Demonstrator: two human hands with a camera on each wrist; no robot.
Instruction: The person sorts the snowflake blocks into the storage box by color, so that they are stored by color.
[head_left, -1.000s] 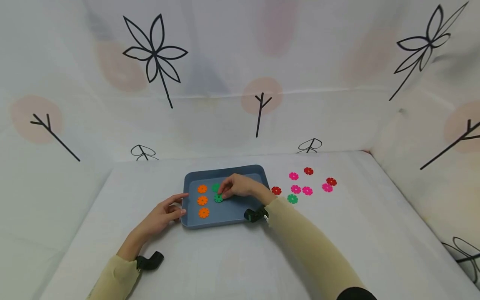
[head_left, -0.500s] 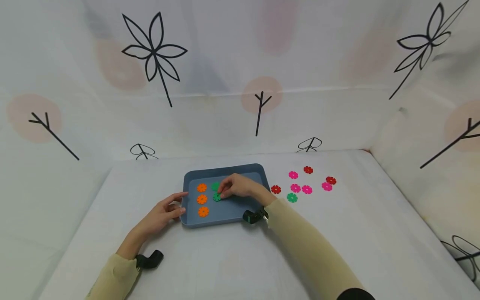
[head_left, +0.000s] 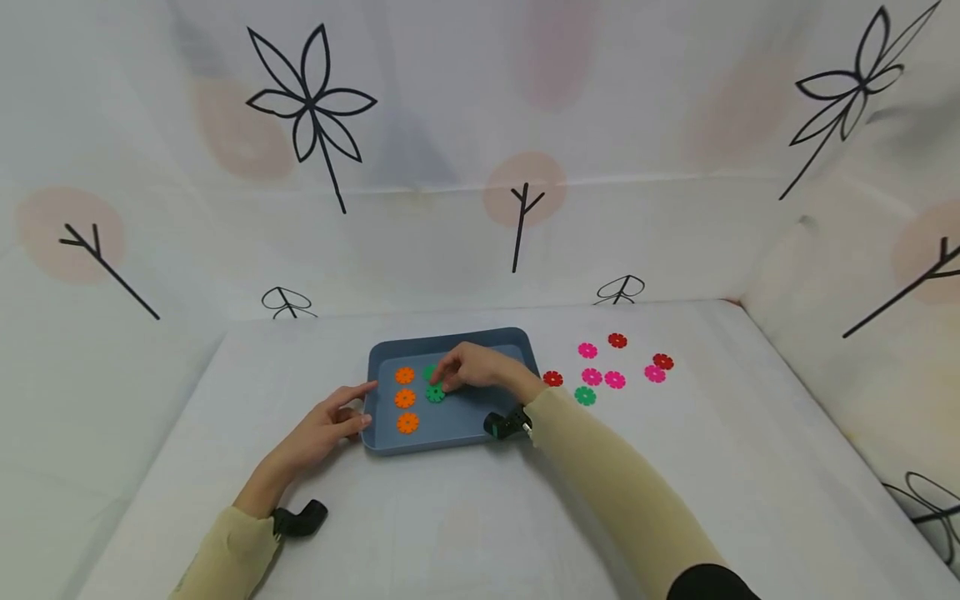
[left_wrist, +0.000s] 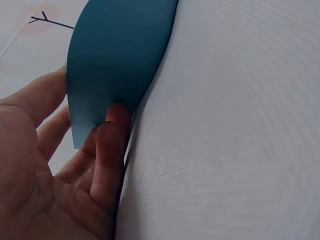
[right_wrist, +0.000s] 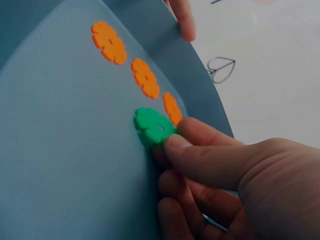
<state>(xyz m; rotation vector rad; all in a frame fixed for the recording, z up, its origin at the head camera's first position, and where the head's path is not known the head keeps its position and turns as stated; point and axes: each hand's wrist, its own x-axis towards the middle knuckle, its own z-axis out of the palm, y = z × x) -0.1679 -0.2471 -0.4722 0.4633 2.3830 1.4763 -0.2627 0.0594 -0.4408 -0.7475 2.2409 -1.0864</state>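
Observation:
A green flower-shaped disc (right_wrist: 154, 125) lies close over the tray floor, its edge between the thumb and index finger of my right hand (head_left: 480, 368). Just beyond it, another green disc (head_left: 429, 372) is partly covered by that hand. Three orange flower-shaped discs (head_left: 405, 398) stand in a column on the left of the blue-grey tray (head_left: 480, 429). My left hand (head_left: 324, 429) holds the tray's left side. In the left wrist view, its fingertips (left_wrist: 118, 117) rest against the outer tray wall (left_wrist: 117, 55).
Right of the tray, several pink discs (head_left: 615, 380), several red discs (head_left: 617, 340) and one green disc (head_left: 585, 396) are scattered on the white cloth (head_left: 450, 517). A patterned fabric backdrop (head_left: 420, 242) rises behind and at both sides.
My right hand has shifted slightly away from me, and more of the nearer green disc shows below its fingertips. My left hand stays at the tray's side.

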